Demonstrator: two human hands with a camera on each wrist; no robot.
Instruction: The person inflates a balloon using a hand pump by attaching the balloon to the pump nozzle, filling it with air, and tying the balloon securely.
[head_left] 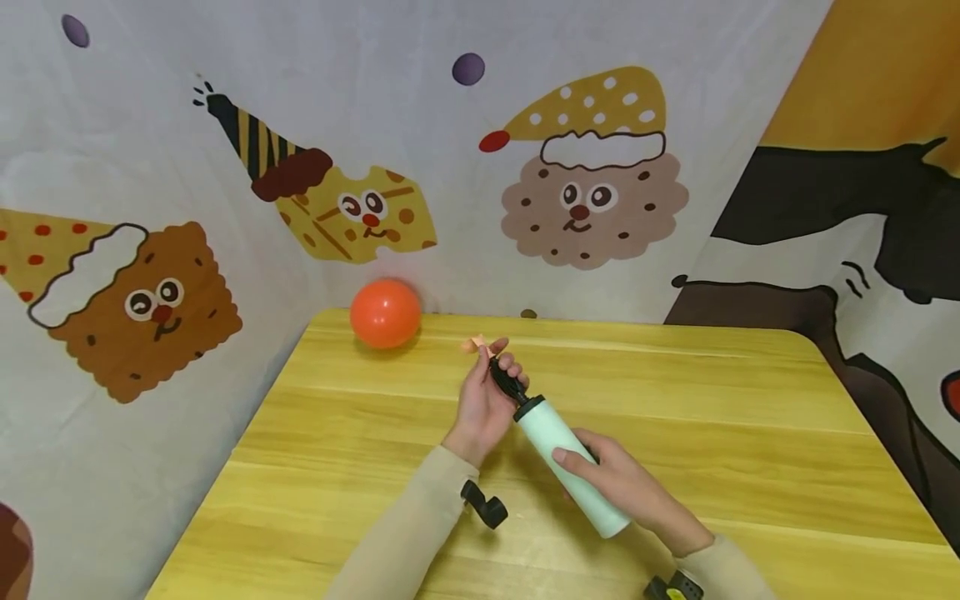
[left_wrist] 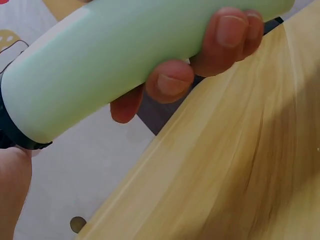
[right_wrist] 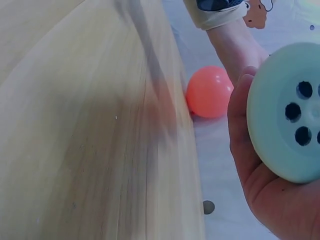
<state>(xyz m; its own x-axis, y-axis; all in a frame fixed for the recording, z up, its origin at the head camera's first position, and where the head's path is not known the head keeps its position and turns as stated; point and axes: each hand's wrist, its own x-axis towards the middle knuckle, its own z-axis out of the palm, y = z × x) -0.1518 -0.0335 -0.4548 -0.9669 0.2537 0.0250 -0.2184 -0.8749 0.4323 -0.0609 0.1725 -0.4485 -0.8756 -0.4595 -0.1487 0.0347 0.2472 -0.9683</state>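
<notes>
The left hand [head_left: 483,410] is pinching a peach balloon [head_left: 471,344] at a black nozzle [head_left: 506,381], the right hand [head_left: 628,482] gripping a mint-green balloon pump [head_left: 553,442].

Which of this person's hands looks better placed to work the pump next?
Probably the right hand: its grip wraps around the green pump, ready to move it. The left hand looks busy at the black tip, holding what seems a limp orange balloon.
</notes>
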